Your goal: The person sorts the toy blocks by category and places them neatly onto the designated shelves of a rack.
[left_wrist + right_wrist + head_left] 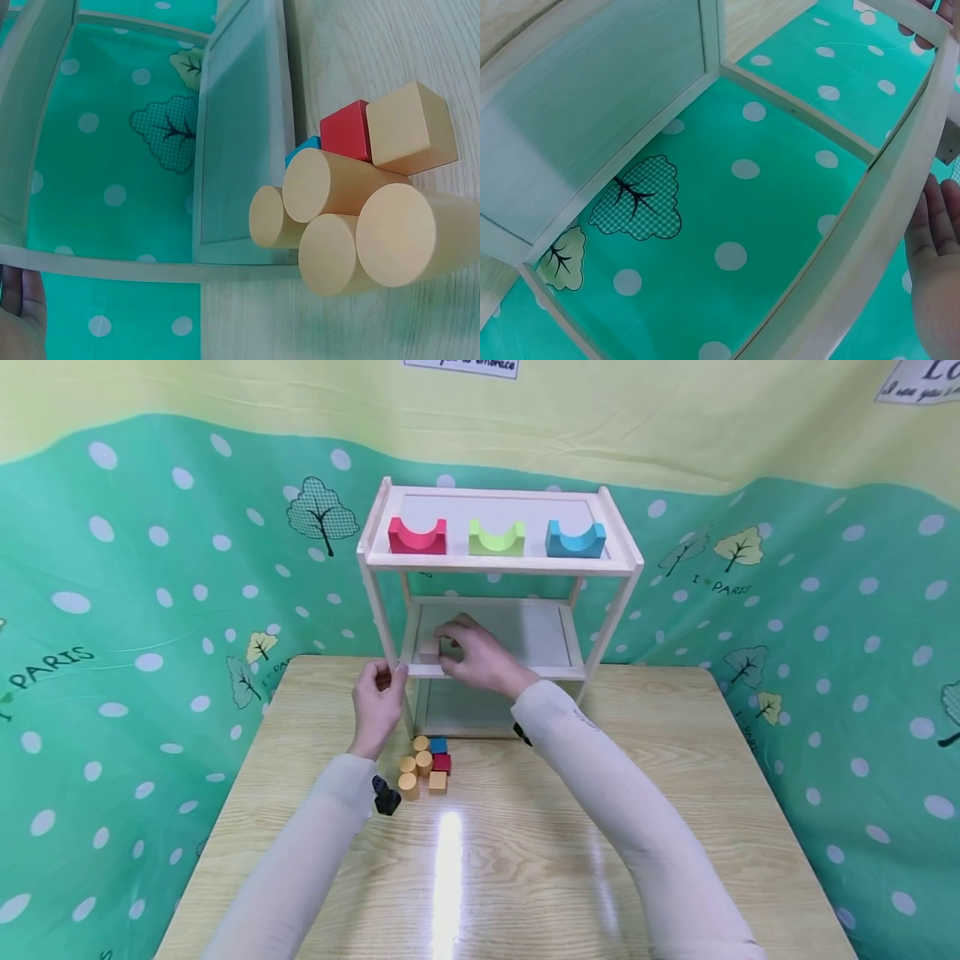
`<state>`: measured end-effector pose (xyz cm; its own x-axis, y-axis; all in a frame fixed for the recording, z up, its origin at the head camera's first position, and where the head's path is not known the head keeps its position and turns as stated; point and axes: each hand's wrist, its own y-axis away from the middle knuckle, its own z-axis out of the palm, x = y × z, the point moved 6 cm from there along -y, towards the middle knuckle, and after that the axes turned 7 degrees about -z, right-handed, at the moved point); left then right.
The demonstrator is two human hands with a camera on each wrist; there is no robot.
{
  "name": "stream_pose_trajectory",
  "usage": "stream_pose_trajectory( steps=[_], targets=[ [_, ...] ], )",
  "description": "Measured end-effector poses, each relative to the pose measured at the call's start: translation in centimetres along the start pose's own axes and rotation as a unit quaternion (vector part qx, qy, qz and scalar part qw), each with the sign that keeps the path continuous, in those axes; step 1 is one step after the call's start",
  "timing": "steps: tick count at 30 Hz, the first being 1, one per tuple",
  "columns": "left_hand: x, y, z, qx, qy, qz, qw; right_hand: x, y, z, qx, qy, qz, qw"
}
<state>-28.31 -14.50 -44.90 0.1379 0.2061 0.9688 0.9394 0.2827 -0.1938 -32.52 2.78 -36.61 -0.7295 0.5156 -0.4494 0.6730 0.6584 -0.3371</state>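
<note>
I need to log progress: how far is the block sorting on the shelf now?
Done: red, green and blue arches stand on the top shelf. In hand: the right hand sets a plain block on the middle shelf; the left hand holds the rack post. Left: the block pile on the table.

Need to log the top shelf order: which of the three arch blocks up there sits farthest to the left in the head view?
The red arch. It sits at the left end of the top shelf; the green arch is in the middle and the blue arch at the right.

Rack [615,602] stands at your table's [675,827] far edge; three arches [496,537] sit on top; loose blocks [425,767] lie before it.
</note>
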Motion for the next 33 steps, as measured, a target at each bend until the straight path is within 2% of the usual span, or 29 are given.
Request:
stream_pose_trajectory(
  steps=[10, 17, 25, 33],
  targets=[
    [0.0, -0.1, -0.1, -0.003, 0.0, 0.003, 1.0, -0.6, 1.5, -0.7, 0.008, 0.007, -0.017, 1.0],
    [0.0, -0.1, -0.2, 0.003, -0.005, 0.005, 1.0, -1.5, 2.5, -1.1, 0.026, 0.011, -0.055, 0.998],
    [0.0, -0.1, 0.0, 0.0, -0.003, 0.001, 1.0, -2.2, 4.1, -1.3, 0.038, -0.002, -0.06, 0.997],
    [0.1, 0.0, 0.0, -0.003, -0.003, -0.005, 1.0, -3.1, 6.0, -0.9, 0.068, 0.001, -0.106, 0.992]
  ],
)
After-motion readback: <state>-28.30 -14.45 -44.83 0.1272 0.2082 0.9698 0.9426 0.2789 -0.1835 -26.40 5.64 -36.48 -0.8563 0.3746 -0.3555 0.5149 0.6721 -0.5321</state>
